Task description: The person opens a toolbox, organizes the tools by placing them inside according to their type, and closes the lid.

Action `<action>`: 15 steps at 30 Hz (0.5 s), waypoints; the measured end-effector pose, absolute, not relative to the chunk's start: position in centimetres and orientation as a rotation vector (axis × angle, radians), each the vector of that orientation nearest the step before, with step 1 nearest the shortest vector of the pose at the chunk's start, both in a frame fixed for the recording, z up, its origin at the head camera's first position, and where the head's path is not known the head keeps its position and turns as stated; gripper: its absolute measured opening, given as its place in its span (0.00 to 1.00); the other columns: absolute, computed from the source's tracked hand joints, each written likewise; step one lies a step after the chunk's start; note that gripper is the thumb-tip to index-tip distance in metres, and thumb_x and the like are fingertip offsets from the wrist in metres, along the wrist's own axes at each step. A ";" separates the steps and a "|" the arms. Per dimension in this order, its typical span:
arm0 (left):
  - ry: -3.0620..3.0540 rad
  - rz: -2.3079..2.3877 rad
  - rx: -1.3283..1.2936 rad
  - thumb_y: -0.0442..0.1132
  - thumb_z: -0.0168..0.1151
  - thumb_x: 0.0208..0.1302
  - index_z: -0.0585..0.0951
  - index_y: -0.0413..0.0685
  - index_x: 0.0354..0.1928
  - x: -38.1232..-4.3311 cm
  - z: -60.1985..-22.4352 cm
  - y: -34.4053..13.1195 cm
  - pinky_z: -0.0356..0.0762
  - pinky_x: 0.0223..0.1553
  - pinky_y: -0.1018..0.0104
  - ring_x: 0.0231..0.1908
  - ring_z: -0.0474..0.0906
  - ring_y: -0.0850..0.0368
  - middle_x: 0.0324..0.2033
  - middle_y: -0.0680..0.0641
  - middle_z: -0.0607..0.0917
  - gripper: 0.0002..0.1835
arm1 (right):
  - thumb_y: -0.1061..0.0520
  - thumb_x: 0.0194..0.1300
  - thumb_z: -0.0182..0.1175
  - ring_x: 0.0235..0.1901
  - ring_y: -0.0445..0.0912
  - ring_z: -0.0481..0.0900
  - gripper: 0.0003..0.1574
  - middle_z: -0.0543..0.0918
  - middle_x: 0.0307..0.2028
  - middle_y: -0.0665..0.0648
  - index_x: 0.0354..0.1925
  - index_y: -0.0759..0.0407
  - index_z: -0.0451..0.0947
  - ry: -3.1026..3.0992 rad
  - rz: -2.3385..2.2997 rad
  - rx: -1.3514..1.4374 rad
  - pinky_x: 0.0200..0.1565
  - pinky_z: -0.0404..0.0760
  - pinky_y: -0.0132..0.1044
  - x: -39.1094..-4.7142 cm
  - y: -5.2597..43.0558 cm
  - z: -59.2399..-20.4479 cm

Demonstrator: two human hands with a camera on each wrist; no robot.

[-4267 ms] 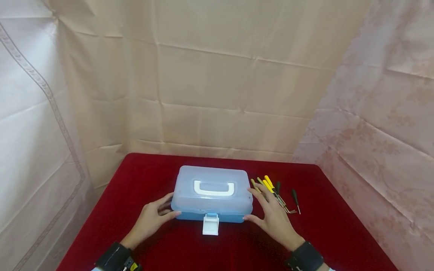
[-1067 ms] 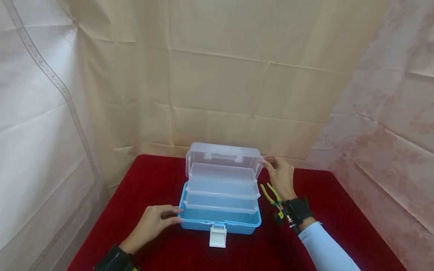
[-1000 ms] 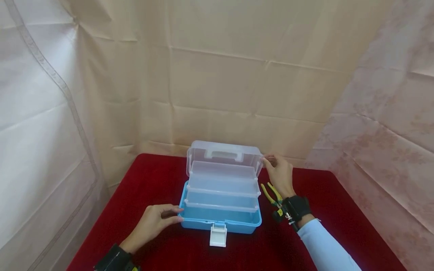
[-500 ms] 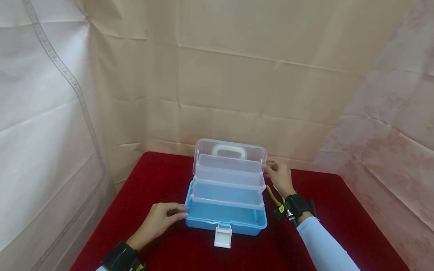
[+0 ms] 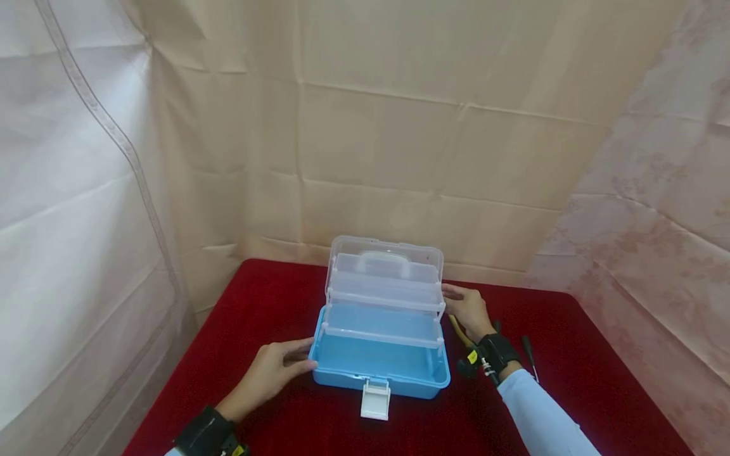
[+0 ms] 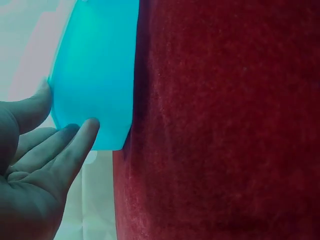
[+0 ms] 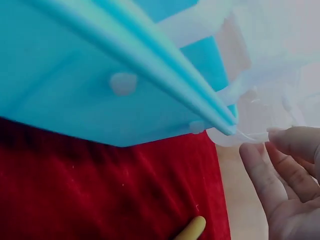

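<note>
A toolbox with a light-blue base (image 5: 371, 361) stands on the red cloth, its translucent lid (image 5: 424, 253) swung back and its clear tiered trays (image 5: 382, 294) spread out. A white latch (image 5: 375, 401) hangs down at its front. My left hand (image 5: 270, 373) is at the front-left corner, thumb by the rim and fairly straight fingers against the outer wall, as the left wrist view shows. At the back right, my right hand (image 5: 467, 310) pinches the edge of the clear lid between thumb and fingers in the right wrist view. The lid's white handle is seen through the plastic.
Beside the right wrist lies a yellow-handled tool (image 5: 461, 330), partly hidden by the arm. A dark-handled screwdriver (image 5: 528, 354) lies further right. Beige cloth (image 5: 371, 158) hangs behind the red-covered table (image 5: 274, 285).
The toolbox was shut at first; its lid has swung up and back, and the trays have spread. My right hand has followed the lid backward and lower. My left hand stays at the left corner.
</note>
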State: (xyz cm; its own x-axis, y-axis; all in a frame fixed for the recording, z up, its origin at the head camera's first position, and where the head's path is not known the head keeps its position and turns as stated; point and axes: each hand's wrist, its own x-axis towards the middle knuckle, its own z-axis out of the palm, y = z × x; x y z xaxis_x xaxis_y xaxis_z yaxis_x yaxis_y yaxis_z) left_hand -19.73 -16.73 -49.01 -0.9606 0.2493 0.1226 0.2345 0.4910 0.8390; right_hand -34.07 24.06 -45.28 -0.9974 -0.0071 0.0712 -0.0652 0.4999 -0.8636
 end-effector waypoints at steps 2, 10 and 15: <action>2.701 1.509 0.456 0.55 0.65 0.60 0.76 0.46 0.65 -19.7 -49.0 -16.8 0.80 0.44 0.67 0.47 0.83 0.58 0.54 0.46 0.82 0.34 | 0.47 0.64 0.65 0.50 0.57 0.82 0.32 0.80 0.55 0.62 0.63 0.55 0.76 -2.662 1.591 0.043 0.47 0.81 0.45 -33.9 24.1 -45.3; 2.686 1.541 0.456 0.54 0.69 0.57 0.79 0.42 0.61 -18.6 -48.7 -17.5 0.81 0.43 0.67 0.45 0.84 0.55 0.52 0.43 0.83 0.33 | 0.48 0.62 0.68 0.49 0.57 0.81 0.31 0.80 0.55 0.62 0.61 0.56 0.77 -2.639 1.674 0.030 0.47 0.82 0.45 -33.3 23.3 -45.5; 2.684 1.551 0.306 0.54 0.70 0.57 0.67 0.41 0.71 -17.6 -48.5 -18.6 0.80 0.44 0.66 0.45 0.84 0.57 0.53 0.45 0.83 0.44 | 0.52 0.63 0.67 0.48 0.57 0.82 0.29 0.81 0.54 0.62 0.61 0.57 0.78 -2.649 1.731 0.070 0.49 0.80 0.50 -33.7 21.7 -45.7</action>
State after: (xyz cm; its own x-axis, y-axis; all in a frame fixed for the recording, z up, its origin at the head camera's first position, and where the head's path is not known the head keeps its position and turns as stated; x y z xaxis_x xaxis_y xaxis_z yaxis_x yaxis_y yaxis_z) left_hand -17.59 -18.55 -48.52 -0.9803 0.1823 0.0754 0.1564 0.4849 0.8605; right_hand -33.68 21.74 -45.65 -0.9987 -0.0503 0.0044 -0.0242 0.4008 -0.9158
